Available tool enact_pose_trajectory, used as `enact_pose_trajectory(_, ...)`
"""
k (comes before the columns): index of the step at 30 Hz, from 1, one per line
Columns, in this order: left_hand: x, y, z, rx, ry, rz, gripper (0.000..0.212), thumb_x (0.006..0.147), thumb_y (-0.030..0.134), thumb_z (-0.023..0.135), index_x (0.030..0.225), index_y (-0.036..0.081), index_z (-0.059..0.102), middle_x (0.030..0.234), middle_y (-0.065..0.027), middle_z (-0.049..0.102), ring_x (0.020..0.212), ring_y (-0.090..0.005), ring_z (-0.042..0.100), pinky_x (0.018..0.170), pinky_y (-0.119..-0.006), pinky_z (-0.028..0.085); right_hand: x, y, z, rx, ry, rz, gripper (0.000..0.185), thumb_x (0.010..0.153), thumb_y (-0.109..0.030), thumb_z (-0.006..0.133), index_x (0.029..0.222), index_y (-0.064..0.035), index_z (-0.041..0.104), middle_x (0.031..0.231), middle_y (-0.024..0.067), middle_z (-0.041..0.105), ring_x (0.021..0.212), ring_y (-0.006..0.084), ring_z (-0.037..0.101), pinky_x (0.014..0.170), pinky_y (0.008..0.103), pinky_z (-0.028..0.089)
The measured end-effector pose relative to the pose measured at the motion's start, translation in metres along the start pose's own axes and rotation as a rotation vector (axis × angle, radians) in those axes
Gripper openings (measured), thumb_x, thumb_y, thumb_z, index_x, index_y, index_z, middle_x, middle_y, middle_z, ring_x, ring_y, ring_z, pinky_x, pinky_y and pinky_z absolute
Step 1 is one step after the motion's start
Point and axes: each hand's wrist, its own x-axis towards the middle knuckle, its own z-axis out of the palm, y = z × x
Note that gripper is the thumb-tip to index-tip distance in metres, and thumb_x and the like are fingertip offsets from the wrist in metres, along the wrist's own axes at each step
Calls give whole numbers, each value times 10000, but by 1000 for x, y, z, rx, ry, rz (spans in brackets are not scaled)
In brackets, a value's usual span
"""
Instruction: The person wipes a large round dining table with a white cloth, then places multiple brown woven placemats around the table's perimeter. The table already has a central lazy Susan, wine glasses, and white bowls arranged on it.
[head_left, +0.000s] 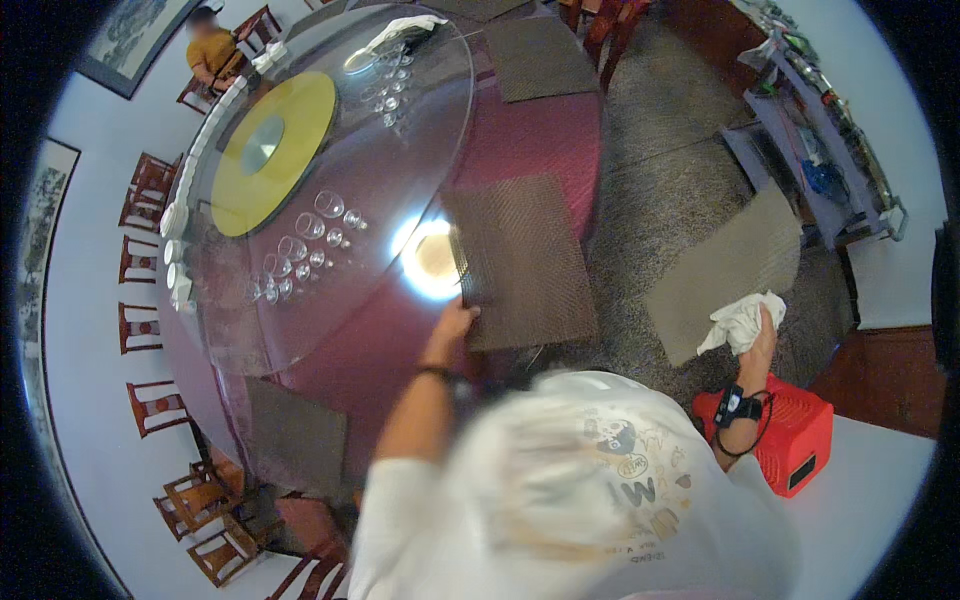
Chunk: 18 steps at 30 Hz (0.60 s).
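My left hand (454, 321) is at the near left corner of a brown woven-textured rectangular panel (529, 262), with the thumb against its edge. Whether this panel is a mat or part of a chair, I cannot tell. It overlaps the rim of a round table with a dark red tablecloth (360, 330) and a glass top. To the right, my right hand (763, 341) grips a bunched white cloth (739, 322). The cloth overlaps the near end of a paler tan panel (724, 270); contact between them is not certain.
Stemmed glasses (309, 225) and a yellow disc (311, 150) stand on the table. White dishes (174, 221) line its far side. A person (214, 52) sits beyond. Right of me are a red box-shaped device (795, 439) and a loaded grey cart (817, 150). Wooden chairs (141, 328) line the wall.
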Motion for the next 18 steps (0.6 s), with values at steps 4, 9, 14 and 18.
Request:
enact_pose_trajectory(4, 125, -20, -55, 378, -55, 114, 396, 770, 207, 661, 1090, -26, 636, 995, -229, 680, 920, -333, 662, 801, -421, 513, -26, -17, 0, 8, 77, 17, 152, 903, -179, 609, 987, -53, 601, 860, 31, 628, 717, 175, 636, 612, 307, 533)
enact_pose_trajectory(9, 191, 48, -71, 698, -146, 166, 379, 772, 201, 626, 1074, -27, 619, 1014, -267, 658, 970, -385, 640, 842, -446, 505, -55, -32, -22, -8, 116, -23, 137, 907, -194, 603, 978, -78, 594, 812, 28, 625, 667, 175, 630, 589, 302, 534)
enact_pose_trajectory(14, 125, 149, 23, 738, 281, 246, 610, 779, 317, 696, 1314, 111, 487, 1402, -236, 424, 1230, -436, 459, 962, -502, 435, -83, -42, -76, -69, 268, -45, 157, 918, -224, 587, 992, -86, 598, 810, 29, 627, 664, 175, 633, 564, 304, 532)
enact_pose_trajectory(18, 68, 105, 70, 901, 267, 582, 870, 737, 500, 716, 1457, 192, 337, 1537, -217, 191, 1413, -426, 158, 1102, -626, 128, -97, -26, -63, -37, 234, 13, 189, 929, -248, 572, 1004, -77, 602, 811, 29, 629, 670, 171, 634, 565, 301, 529)
